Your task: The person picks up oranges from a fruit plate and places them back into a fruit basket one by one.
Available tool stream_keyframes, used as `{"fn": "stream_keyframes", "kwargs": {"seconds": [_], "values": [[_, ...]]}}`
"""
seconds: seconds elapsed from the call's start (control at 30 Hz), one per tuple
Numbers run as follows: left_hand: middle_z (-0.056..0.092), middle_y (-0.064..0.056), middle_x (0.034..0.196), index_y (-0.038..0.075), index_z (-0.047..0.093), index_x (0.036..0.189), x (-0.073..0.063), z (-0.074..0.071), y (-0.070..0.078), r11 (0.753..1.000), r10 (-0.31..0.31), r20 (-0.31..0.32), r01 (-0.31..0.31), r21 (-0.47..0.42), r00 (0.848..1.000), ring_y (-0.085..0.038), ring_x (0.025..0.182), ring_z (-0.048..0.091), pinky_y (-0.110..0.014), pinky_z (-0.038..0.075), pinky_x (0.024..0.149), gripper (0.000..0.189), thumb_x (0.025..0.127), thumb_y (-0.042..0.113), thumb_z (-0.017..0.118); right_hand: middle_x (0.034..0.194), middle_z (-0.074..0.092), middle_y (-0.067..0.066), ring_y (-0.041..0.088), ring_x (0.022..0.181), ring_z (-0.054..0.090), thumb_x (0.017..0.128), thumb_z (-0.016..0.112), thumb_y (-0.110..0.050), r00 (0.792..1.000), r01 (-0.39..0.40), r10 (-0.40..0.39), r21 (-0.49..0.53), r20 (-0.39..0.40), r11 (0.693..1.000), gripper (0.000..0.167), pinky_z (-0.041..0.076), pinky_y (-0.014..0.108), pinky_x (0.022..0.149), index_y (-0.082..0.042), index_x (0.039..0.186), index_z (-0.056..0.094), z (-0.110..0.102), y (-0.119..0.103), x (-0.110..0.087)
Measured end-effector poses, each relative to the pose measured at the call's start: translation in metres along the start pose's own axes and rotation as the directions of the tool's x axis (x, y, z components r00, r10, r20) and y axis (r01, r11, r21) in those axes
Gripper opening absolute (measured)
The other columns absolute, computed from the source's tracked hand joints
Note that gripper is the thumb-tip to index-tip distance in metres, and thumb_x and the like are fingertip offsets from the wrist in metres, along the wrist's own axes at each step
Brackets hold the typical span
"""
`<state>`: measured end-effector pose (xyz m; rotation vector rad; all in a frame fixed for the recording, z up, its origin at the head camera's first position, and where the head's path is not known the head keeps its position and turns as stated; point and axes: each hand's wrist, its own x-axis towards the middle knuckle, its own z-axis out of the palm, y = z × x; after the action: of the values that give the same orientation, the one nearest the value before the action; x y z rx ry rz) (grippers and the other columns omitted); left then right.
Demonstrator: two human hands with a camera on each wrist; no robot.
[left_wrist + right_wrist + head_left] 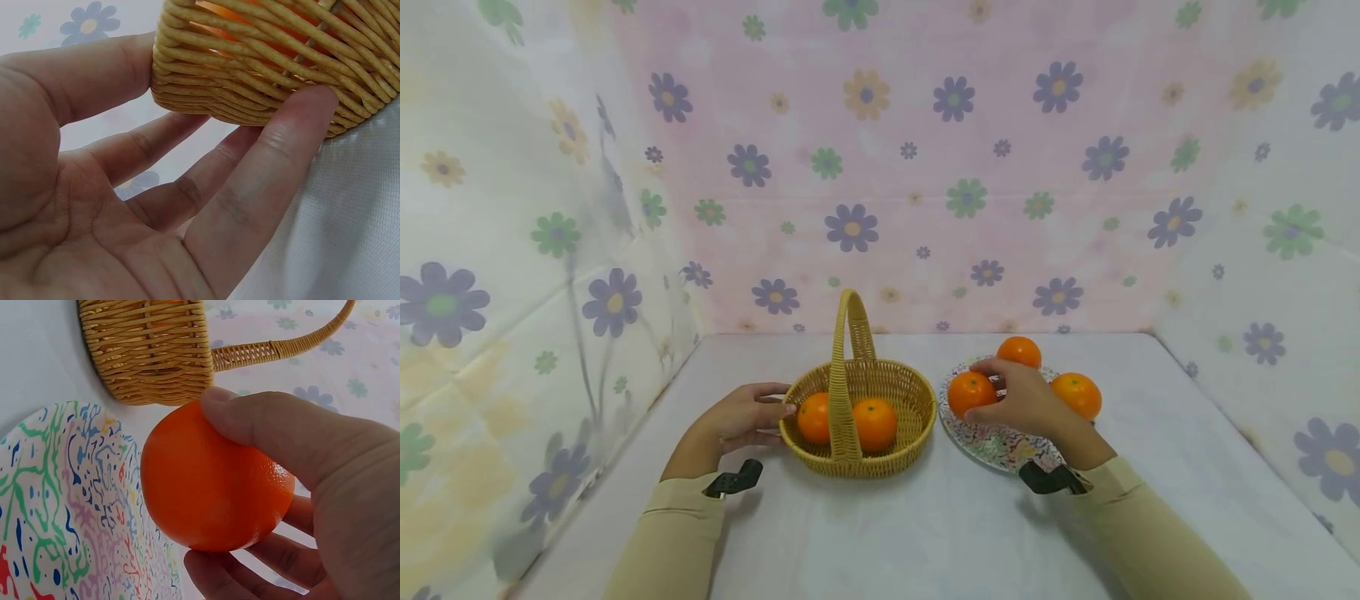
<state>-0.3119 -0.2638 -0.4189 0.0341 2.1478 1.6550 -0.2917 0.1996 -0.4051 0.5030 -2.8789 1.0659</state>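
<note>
A yellow wicker basket [857, 467] with a tall arched handle stands on the table and holds two oranges, one orange [875, 425] beside the handle and another orange [813, 418] to its left. My left hand [748, 417] touches the basket's left side with its fingers extended; the left wrist view shows fingertips against the woven wall [219, 81]. Over a colourful patterned plate [992, 446], my right hand [1030, 404] grips an orange [206, 481] between thumb and fingers. In the right wrist view, this orange looks lifted off the plate.
Two more oranges sit at the plate's far and right side: one orange [1019, 352] behind, one orange [1077, 395] to the right of my right hand. A white cloth covers the table [865, 542]. Flower-printed curtains [910, 183] enclose the back and both sides.
</note>
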Motion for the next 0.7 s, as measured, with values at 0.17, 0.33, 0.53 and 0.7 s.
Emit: {"fn": "stream_keyframes", "kwargs": {"seconds": [0.17,0.33,0.53,0.7], "values": [[0.050,-0.026,0.150,0.004,0.041,0.155,0.002,-0.001,-0.001,1.000,0.002,-0.001,-0.002,-0.003,1.000,-0.030,0.107,0.072,-0.048,0.062,0.091,0.074,0.095,0.027,0.077,0.136,0.066,0.003,0.029,0.117,0.066,0.076,0.092,-0.040,1.000,0.004,-0.004,0.008,-0.001,1.000,0.077,0.061,0.046,0.093,-0.018,0.142,0.060,-0.003,-0.005,0.002],[0.050,-0.026,0.150,0.004,0.040,0.155,0.003,-0.001,-0.002,1.000,0.007,0.005,-0.007,-0.017,1.000,-0.029,0.106,0.072,-0.048,0.062,0.090,0.073,0.095,0.025,0.076,0.135,0.066,0.005,0.030,0.117,0.067,0.076,0.092,-0.043,1.000,0.009,-0.009,0.013,-0.002,1.000,0.077,0.061,0.047,0.092,-0.018,0.141,0.060,-0.006,-0.010,0.004],[0.050,-0.026,0.150,0.004,0.041,0.154,0.003,-0.001,-0.002,1.000,0.002,-0.005,-0.003,-0.016,1.000,-0.029,0.106,0.072,-0.049,0.062,0.091,0.072,0.095,0.025,0.076,0.135,0.067,0.003,0.029,0.116,0.067,0.075,0.093,-0.044,1.000,0.019,-0.019,0.007,-0.003,1.000,0.077,0.062,0.045,0.091,-0.021,0.141,0.061,-0.006,-0.016,0.008],[0.051,-0.026,0.149,0.004,0.041,0.154,0.001,0.000,-0.002,1.000,0.007,-0.004,-0.007,-0.008,1.000,-0.029,0.106,0.072,-0.048,0.062,0.090,0.072,0.095,0.025,0.076,0.135,0.067,0.002,0.027,0.116,0.067,0.075,0.093,-0.045,1.000,0.020,-0.020,0.044,-0.001,0.999,0.079,0.062,0.044,0.091,-0.021,0.142,0.060,-0.006,-0.021,0.011]]}}
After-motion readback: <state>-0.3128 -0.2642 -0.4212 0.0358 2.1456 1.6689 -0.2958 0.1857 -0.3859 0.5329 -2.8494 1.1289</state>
